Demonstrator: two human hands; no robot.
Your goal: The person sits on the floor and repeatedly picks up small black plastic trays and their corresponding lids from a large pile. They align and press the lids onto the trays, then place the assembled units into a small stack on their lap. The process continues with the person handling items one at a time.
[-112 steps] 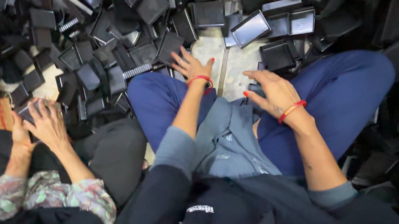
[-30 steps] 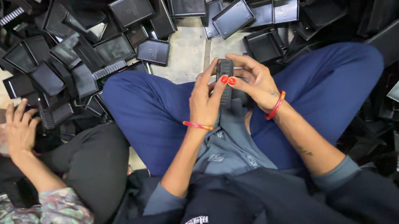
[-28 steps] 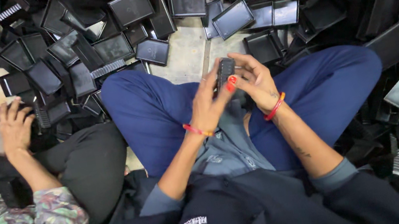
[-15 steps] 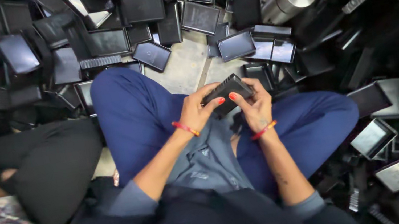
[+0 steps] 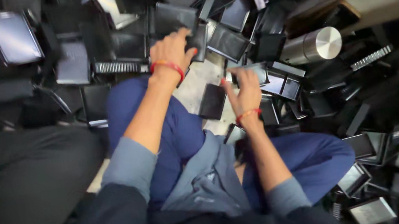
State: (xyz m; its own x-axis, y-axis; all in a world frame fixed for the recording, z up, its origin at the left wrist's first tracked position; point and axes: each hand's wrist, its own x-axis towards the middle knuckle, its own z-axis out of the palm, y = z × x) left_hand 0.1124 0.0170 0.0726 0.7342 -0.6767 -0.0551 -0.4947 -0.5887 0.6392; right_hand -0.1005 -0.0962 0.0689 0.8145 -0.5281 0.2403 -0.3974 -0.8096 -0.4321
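We sit cross-legged on the floor [image 5: 193, 83], and both our hands have left our lap since half a second ago, when they held a small black case together above the knees. Now our left hand [image 5: 171, 52] reaches forward over the blue knee into the heap of black trays [image 5: 231, 42], fingers spread and resting on a dark tray [image 5: 197, 42]; whether they grip it we cannot tell. Our right hand [image 5: 244, 91] is out over the bare patch of floor, fingers curled onto the edge of a shiny tray [image 5: 263, 71]. A flat black case [image 5: 212, 101] lies on that patch just beside the right hand. A steel cylinder [image 5: 312, 45] lies near the heap's right side.
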